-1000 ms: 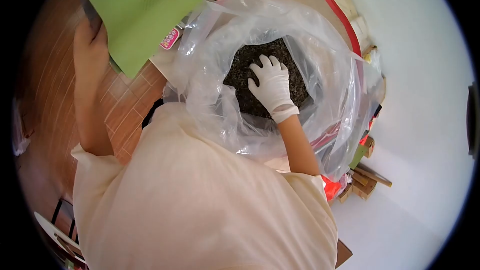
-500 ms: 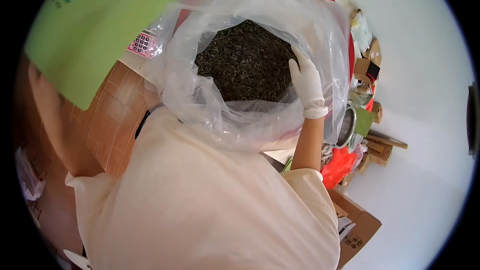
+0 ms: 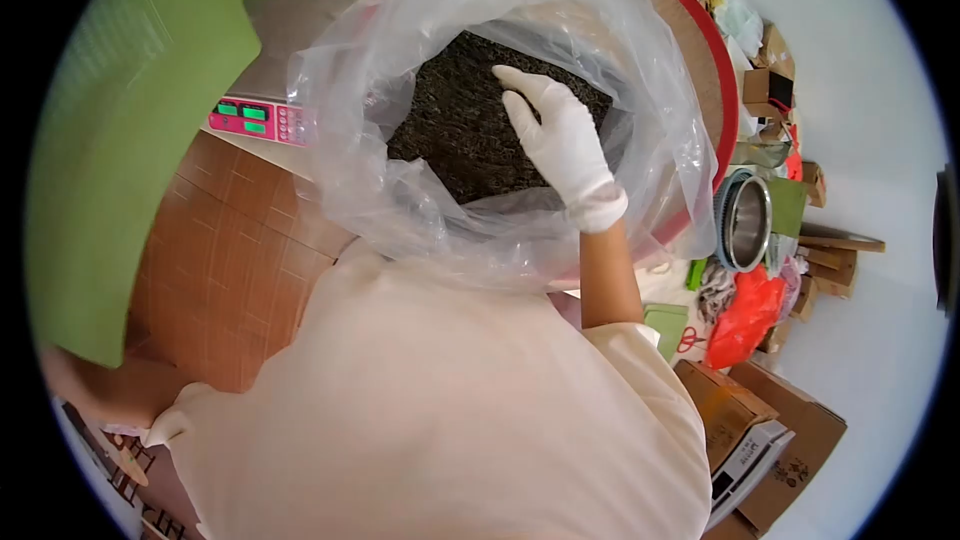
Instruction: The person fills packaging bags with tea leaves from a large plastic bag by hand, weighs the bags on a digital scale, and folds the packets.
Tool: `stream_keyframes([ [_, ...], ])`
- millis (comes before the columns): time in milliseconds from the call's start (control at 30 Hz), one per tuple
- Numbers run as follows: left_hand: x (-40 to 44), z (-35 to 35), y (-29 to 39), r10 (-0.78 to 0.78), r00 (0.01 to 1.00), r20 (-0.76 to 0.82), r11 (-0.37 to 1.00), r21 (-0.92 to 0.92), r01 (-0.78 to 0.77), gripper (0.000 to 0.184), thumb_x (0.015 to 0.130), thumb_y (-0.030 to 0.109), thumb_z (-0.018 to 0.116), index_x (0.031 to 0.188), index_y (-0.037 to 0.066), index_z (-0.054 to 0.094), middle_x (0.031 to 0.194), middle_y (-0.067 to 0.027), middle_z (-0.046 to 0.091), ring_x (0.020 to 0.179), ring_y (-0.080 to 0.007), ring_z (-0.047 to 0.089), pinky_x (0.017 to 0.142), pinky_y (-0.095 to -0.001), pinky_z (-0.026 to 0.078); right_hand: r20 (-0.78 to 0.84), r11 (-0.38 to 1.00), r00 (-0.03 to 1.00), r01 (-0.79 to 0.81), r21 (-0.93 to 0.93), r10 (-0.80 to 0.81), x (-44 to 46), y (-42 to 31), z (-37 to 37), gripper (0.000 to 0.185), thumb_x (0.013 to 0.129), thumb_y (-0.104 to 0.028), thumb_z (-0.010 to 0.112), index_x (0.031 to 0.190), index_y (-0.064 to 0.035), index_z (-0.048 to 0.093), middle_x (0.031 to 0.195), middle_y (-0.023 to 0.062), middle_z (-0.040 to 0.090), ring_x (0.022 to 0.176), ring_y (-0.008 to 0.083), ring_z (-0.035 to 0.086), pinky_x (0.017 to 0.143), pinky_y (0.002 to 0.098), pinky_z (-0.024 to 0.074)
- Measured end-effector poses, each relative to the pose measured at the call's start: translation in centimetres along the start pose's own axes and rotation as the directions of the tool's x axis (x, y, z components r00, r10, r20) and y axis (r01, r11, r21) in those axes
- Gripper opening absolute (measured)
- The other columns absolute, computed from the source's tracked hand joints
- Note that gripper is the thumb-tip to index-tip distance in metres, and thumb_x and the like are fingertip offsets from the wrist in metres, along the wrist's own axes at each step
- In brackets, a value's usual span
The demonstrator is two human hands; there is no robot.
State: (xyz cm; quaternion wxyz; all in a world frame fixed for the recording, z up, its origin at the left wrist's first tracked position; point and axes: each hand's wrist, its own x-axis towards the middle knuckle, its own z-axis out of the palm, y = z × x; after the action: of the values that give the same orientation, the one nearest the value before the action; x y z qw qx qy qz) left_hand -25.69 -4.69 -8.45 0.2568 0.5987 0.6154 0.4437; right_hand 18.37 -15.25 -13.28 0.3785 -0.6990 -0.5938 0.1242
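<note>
My right hand (image 3: 565, 135), in a white glove, is over dark dried leaves (image 3: 455, 120) that look like tea. Its fingers are stretched out with the thumb apart, and nothing shows between them. The leaves lie inside a large clear plastic bag (image 3: 350, 180) whose mouth is folded open in a round, red-rimmed container (image 3: 728, 90). On the far left a big green bag (image 3: 110, 160), flat-looking, is held up by my left hand (image 3: 72, 375). That hand is blurred at the edge of view, and its fingers are hidden.
A pink scale (image 3: 243, 120) with lit green displays stands left of the plastic bag. To the right are a metal bowl (image 3: 750, 223), a red plastic bag (image 3: 745, 315), red-handled scissors (image 3: 690, 340) and cardboard boxes (image 3: 800, 450) along the wall.
My right hand has moved from the plastic bag's right inner side to over the middle of the leaves. The green bag has swung left and down with my left arm, uncovering the scale.
</note>
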Motion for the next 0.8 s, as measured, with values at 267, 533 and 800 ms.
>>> stream_keyframes([
  [267, 0.3, 0.4, 5.3, 0.2, 0.937, 0.287, 0.975, 0.035, -0.219, 0.042, 0.084, 0.012, 0.063, 0.122, -0.004, 0.055, 0.112, -0.0141, 0.064, 0.103, -0.019, 0.059, 0.087, -0.0306, 0.046, -0.068, 0.926, 0.955, -0.26, 0.274, 0.289, -1.3, -7.7, -4.3, 0.02, 0.092, -0.021, 0.059, 0.091, -0.0059, 0.072, 0.059, 0.0099, 0.055, 0.05, 0.0173, 0.051, 0.053, 0.0287, 0.0436],
  [533, 3.0, 4.8, 13.5, 0.461, 0.623, 0.632, 0.83, -0.059, -0.555, 0.041, 0.083, 0.01, 0.064, 0.121, -0.003, 0.055, 0.111, -0.0144, 0.064, 0.102, -0.0188, 0.059, 0.087, -0.0311, 0.046, -0.199, 0.901, 0.915, -0.272, 0.336, 0.351, -2.5, -2.7, -3.8, 0.025, 0.091, -0.016, 0.051, 0.107, -0.0051, 0.067, 0.077, 0.015, 0.067, 0.073, 0.0286, 0.066, 0.071, 0.0366, 0.0512],
  [800, -1.8, 12.6, 20.4, 0.51, 0.478, 0.715, 0.65, 0.043, -0.759, 0.032, 0.08, 0.002, 0.058, 0.111, -0.001, 0.055, 0.077, -0.022, 0.064, 0.071, -0.0376, 0.064, 0.064, -0.0409, 0.049, -0.029, 0.953, 0.955, -0.295, -0.064, 0.294, -0.8, 1.8, -2.9, 0.03, 0.087, -0.019, 0.046, 0.102, -0.0075, 0.069, 0.094, 0.0194, 0.067, 0.092, 0.0369, 0.064, 0.087, 0.0442, 0.0485],
])
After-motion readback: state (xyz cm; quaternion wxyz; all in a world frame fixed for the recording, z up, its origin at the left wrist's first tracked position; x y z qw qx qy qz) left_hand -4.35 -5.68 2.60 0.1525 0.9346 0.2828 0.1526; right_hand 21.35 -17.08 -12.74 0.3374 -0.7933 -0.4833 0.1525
